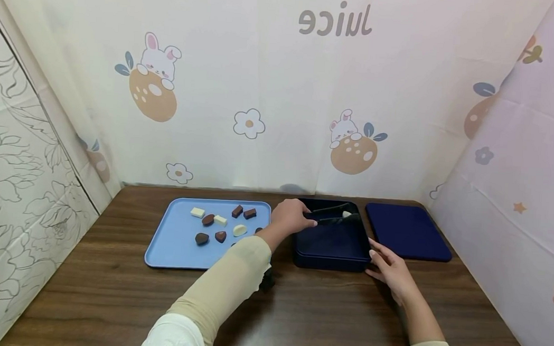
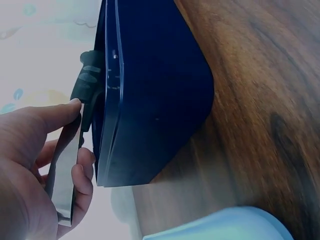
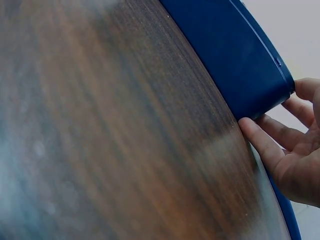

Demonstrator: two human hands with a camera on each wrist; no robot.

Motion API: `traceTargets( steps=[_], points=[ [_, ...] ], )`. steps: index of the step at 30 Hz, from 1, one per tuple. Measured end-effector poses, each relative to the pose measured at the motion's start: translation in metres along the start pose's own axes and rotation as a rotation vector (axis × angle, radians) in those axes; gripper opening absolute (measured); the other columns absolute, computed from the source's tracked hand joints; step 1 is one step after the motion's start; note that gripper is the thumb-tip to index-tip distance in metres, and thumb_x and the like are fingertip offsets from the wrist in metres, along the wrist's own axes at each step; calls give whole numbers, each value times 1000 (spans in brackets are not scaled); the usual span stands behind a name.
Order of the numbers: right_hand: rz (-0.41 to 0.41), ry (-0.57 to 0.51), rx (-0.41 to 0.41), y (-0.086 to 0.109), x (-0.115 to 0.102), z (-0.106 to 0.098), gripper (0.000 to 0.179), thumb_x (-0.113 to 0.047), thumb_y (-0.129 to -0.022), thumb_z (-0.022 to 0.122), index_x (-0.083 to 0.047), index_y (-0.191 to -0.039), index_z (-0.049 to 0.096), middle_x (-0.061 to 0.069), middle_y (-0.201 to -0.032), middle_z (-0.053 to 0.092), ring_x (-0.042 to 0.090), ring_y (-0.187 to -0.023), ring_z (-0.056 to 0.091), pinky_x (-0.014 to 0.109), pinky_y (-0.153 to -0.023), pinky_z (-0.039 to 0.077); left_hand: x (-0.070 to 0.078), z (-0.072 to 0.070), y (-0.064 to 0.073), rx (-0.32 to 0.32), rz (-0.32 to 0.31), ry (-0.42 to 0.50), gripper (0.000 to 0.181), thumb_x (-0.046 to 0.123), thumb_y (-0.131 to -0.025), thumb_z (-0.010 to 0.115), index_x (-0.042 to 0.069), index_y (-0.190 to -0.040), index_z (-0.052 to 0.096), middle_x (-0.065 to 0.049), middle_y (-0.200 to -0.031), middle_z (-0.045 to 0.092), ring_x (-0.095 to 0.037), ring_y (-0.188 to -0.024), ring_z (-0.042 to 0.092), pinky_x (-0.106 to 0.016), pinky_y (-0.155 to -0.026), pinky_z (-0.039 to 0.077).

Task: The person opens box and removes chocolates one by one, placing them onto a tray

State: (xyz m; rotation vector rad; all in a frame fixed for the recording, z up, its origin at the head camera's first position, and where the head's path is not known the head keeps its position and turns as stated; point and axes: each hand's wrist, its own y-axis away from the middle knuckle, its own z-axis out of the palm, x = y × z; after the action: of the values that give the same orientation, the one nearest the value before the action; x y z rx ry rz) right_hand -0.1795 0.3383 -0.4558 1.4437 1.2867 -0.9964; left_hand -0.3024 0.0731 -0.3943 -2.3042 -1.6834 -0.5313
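Observation:
My left hand (image 1: 289, 216) reaches over the left rim of a dark navy box (image 1: 331, 263) and pinches a pair of tongs (image 1: 336, 219). Metal handles of the tongs (image 2: 65, 170) run between thumb and fingers in the left wrist view, with dark tips inside the box. A small white chocolate (image 1: 346, 214) shows between the tips, near the box's back right corner. Against the box's front right corner, my right hand (image 1: 391, 270) rests with fingers extended; its thumb and fingertips touch the wall in the right wrist view.
A light blue tray (image 1: 167, 253) at left carries several dark, brown and white chocolates (image 1: 220, 237); my left forearm crosses its right side. To the right of the box lies a flat navy lid (image 1: 407, 231). A patterned cloth (image 1: 278, 157) hangs behind the wooden table (image 1: 316, 313).

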Motion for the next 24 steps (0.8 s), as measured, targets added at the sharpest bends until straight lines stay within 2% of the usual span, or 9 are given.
traceTargets(
  steps=[5, 9, 16, 24],
  points=[
    [-2, -15, -5, 0, 0, 1, 63, -36, -104, 46, -8, -156, 22, 24, -151, 23, 32, -128, 35, 34, -89, 51, 5, 2, -5, -14, -51, -45, 42, 53, -82, 74, 29, -117, 73, 11, -110, 70, -13, -85, 66, -29, -58, 50],
    [-5, -26, -7, 0, 1, 1, 63, -34, -105, 45, -8, -156, 21, 25, -153, 19, 40, -134, 28, 34, -89, 51, 9, 4, -9, -19, -89, -57, 40, 53, -81, 75, 28, -113, 74, 11, -107, 70, -12, -83, 65, -30, -57, 50],
    [-4, -21, -12, 0, 1, 0, 62, -34, -105, 45, -9, -156, 21, 25, -154, 19, 39, -133, 29, 34, -89, 51, 13, 6, -12, -23, -106, -67, 38, 52, -81, 75, 28, -111, 75, 11, -104, 70, -11, -78, 65, -29, -55, 49],
    [-6, -6, -4, -2, 3, -1, 62, -35, -104, 45, -10, -156, 22, 23, -150, 25, 28, -124, 38, 35, -89, 51, 20, 6, -13, -22, -81, -151, 40, 52, -83, 73, 30, -117, 73, 13, -108, 70, -10, -79, 65, -27, -54, 48]
  ],
)
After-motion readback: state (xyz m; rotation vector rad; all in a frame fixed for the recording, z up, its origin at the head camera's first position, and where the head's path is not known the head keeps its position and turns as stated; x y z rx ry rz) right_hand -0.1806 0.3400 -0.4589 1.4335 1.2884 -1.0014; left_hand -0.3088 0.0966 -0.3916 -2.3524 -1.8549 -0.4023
